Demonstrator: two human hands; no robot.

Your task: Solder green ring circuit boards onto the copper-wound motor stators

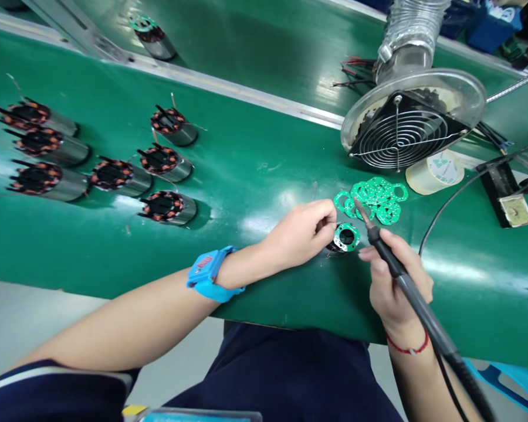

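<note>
My right hand [398,278] is wrapped round a soldering iron [391,258], whose tip points up and left over the edge of a pile of green ring-shaped circuit boards [378,196]. Below that pile stands a motor stator topped with a green ring board [347,237]. My left hand [305,231], with a blue band at the wrist, is closed at the stator's left side; what its fingertips pinch, if anything, is too small to make out.
Several wound stators [167,208] stand at the left, and one with a green board [152,36] is behind the metal rail. A round fume fan [400,129] hangs above the boards. A tape roll [435,172] and a sponge holder [506,196] lie right, near a cable.
</note>
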